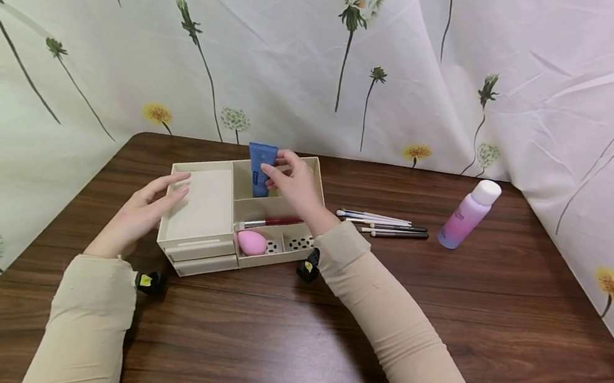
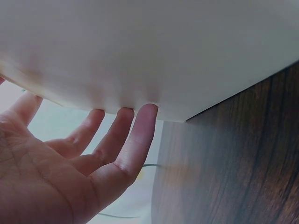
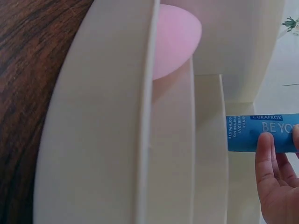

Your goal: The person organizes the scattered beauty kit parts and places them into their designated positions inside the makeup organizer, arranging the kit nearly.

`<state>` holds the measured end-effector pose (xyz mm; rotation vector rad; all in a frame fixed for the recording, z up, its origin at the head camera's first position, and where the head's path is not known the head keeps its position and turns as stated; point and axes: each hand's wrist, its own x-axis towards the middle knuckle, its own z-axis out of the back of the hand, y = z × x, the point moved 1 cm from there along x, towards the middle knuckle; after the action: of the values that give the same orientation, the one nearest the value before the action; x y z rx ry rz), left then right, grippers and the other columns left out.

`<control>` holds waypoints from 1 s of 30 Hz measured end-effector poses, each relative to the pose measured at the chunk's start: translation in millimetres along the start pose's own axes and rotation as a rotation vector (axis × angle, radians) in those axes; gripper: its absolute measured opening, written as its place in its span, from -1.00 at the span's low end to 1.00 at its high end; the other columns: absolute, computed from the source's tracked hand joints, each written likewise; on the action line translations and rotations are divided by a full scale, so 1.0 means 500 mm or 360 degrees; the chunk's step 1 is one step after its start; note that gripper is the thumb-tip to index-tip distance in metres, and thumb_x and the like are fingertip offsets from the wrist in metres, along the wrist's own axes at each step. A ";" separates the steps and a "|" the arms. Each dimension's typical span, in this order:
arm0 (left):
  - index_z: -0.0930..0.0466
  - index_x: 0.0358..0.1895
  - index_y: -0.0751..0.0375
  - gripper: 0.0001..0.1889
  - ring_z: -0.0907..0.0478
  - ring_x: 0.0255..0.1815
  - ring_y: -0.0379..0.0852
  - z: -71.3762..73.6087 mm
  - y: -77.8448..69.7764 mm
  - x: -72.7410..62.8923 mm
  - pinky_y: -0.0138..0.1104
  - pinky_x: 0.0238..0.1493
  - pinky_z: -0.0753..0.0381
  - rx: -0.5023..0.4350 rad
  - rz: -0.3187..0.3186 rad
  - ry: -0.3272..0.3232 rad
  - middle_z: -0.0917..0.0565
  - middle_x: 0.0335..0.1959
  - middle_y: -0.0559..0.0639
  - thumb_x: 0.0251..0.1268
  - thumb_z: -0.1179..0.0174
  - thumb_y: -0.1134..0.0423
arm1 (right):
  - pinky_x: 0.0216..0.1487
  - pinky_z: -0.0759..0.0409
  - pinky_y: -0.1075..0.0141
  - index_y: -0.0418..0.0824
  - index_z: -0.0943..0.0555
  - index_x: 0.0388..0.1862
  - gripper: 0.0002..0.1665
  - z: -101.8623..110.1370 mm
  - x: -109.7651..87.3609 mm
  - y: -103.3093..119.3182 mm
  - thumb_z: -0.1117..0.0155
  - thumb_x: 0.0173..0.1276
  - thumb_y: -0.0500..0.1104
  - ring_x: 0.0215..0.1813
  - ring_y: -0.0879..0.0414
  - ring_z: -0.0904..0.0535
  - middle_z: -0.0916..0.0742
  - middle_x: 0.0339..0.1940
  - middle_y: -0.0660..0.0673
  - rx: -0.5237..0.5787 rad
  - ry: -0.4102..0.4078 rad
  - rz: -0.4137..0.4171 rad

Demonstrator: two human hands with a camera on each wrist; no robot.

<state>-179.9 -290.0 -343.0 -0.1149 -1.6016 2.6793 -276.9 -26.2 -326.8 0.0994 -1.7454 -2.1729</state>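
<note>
A blue toothpaste tube (image 1: 259, 156) stands upright in the back compartment of a cream desktop organizer (image 1: 201, 208), its upper part above the walls. My right hand (image 1: 303, 190) pinches the tube between thumb and fingers; in the right wrist view white lettering shows on the tube (image 3: 240, 135). At the organizer's left side, my left hand (image 1: 136, 217) rests fingertips against the wall, the fingers spread and loosely bent, as the left wrist view shows. A pink makeup sponge (image 1: 251, 243) lies in the front compartment. Behind it, a brush with a dark red handle (image 1: 281, 220) lies in the middle compartment.
Several makeup brushes (image 1: 385, 223) lie on the brown wooden table (image 1: 246, 341), right of the organizer. Farther right stands a pink-to-purple bottle (image 1: 464, 220) with a white cap. A floral cloth (image 1: 298, 59) hangs behind the table.
</note>
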 end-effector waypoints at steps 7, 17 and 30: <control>-0.07 0.58 -0.14 -0.35 -0.36 0.10 -0.27 0.001 -0.002 0.002 -0.48 -0.16 -0.57 -0.0010 -0.0003 0.0002 0.06 0.61 0.19 0.53 0.08 -0.18 | 0.00 -0.68 0.05 -0.29 -0.55 0.14 -0.66 -0.007 0.004 -0.009 -0.24 0.46 -0.18 -0.18 -0.12 -0.70 -0.63 0.08 -0.26 -0.0023 -0.0028 -0.0017; -0.08 0.58 -0.12 -0.35 -0.39 0.03 -0.38 0.000 -0.001 0.002 -0.46 -0.18 -0.59 -0.0014 -0.0006 -0.0004 0.05 0.60 0.22 0.53 0.08 -0.18 | -0.17 -0.70 0.33 -0.30 -0.54 0.18 -0.63 -0.006 0.004 -0.030 -0.24 0.47 -0.18 -0.28 0.06 -0.67 -0.64 0.10 -0.27 -0.0058 -0.0038 -0.0067; -0.06 0.59 -0.12 -0.35 -0.37 0.07 -0.31 0.002 -0.001 0.003 -0.47 -0.17 -0.56 0.0028 -0.0013 0.0000 0.07 0.61 0.19 0.54 0.10 -0.18 | -0.17 -0.70 0.32 -0.31 -0.52 0.21 -0.59 -0.004 0.007 -0.044 -0.26 0.45 -0.20 -0.29 0.04 -0.68 -0.65 0.09 -0.29 -0.0017 -0.0092 -0.0076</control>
<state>-181.2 -290.7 -342.3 -0.1081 -1.5749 2.6868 -284.7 -25.1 -348.0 0.0771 -1.7800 -2.2399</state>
